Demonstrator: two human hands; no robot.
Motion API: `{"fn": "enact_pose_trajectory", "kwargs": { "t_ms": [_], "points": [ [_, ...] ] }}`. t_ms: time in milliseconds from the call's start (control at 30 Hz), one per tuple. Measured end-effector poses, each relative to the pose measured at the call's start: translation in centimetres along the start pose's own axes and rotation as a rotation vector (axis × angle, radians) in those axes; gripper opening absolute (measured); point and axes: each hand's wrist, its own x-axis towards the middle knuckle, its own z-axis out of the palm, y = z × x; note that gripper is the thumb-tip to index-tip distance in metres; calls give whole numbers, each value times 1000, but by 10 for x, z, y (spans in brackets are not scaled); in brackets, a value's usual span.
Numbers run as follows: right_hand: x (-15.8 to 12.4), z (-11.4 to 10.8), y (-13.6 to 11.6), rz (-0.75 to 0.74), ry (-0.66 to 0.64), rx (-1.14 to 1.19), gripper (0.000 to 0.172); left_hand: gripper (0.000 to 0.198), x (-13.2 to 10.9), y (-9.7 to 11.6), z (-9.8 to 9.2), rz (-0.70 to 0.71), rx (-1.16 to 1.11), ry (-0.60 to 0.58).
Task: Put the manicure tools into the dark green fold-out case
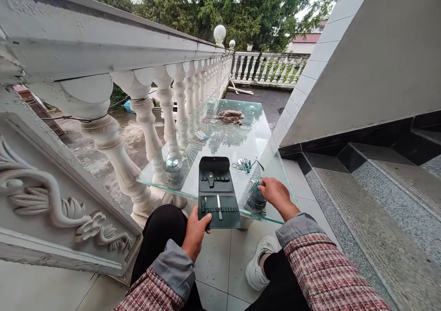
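Observation:
My left hand (196,230) grips the lower left corner of an open dark manicure case (216,187), thumb on top. A nail file (219,207) and a small metal tool (206,204) sit in the loops of its lower half. A dark strap with a snap lies across the upper loops. Over the glass table's right front part, my right hand (278,195) has its fingers pinched beside some thin metal tools (255,183); what exactly they hold is too small to tell. Farther back lies a cluster of nail clippers and small metal tools (244,165).
The glass table (237,141) carries a crumpled brown cloth (230,116) and a small card-like packet (201,135) farther back. A white balustrade (165,102) runs along the left. Stone steps (365,200) rise on the right. My white shoe (258,262) is below.

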Motion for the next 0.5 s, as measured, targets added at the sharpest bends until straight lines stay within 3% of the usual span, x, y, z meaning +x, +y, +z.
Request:
{"fn": "enact_pose_trajectory", "kwargs": {
  "t_ms": [500],
  "points": [
    [3, 15, -1, 14, -76, -95, 24, 30, -7, 8, 1, -12, -6, 20]
  ]
}}
